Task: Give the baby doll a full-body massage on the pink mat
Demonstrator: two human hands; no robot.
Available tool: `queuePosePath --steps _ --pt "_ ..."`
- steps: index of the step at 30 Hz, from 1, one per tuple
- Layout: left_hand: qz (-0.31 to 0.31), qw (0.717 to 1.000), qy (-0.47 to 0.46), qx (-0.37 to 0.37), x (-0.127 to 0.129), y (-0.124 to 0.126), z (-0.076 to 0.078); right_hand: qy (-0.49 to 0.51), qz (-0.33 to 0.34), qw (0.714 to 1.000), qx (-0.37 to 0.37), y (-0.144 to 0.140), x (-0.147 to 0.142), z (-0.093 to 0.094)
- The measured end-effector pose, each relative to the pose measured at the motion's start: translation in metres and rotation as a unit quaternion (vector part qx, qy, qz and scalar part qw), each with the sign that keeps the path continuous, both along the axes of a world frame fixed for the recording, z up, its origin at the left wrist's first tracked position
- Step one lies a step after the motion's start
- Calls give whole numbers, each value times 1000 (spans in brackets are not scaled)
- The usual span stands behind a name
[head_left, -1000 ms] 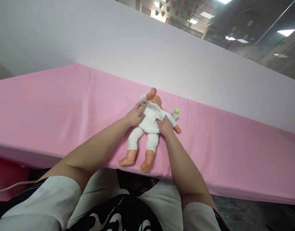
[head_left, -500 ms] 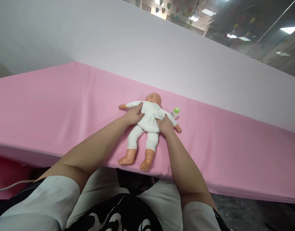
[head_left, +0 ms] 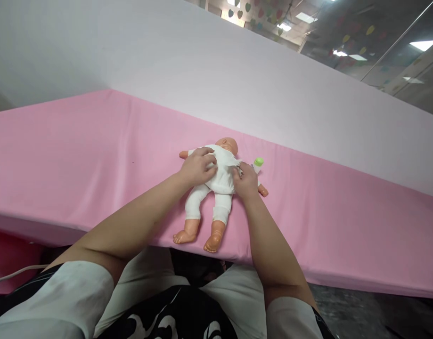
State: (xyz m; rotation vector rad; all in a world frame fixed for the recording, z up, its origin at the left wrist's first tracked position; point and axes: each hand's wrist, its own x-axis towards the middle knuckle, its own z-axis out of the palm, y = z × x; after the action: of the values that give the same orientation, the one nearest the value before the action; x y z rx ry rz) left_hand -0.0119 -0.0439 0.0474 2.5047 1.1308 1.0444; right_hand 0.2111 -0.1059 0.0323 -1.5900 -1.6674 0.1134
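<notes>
Long table (head_left: 343,226) w/ pink cover (head_left: 61,160) runs L to R across the view, far edge up agst a plain off-white wall (head_left: 202,70). Cover's lightly creased, esp. L of ctr. Wall gets dimmer twd far L. Above it, top R: glass (head_left: 329,28) w/ small multicol. hearts (head_left: 248,7), plus a thin pale line slanting across. Bright rect. ceiling lights (head_left: 423,45) show there, thru it or reflected, can't tell. Floor (head_left: 350,310) btm R is dk grey, streaky. Btm L: red surface (head_left: 11,259), partly hidden, type unclear.
</notes>
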Motion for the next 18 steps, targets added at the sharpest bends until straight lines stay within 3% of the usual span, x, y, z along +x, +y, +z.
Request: queuePosePath --steps 2,4,6,11,14,18 --pt "-83 996 17 16 3 -7 1 3 115 992 43 -1 -7 -1" --pt "-122 992 38 13 6 -10 -1 12 170 984 53 -1 -10 -2" --pt "-103 993 57 -10 8 -10 -3 23 154 986 58 -2 -10 -3" --pt "21 992 106 -64 8 -5 -7 31 21 997 62 -2 -2 -3" --pt "38 993 105 -29 7 -3 -9 17 47 999 -2 -8 -5 3" --pt "20 993 76 85 3 -4 -15 -30 105 990 -89 -19 -15 16"
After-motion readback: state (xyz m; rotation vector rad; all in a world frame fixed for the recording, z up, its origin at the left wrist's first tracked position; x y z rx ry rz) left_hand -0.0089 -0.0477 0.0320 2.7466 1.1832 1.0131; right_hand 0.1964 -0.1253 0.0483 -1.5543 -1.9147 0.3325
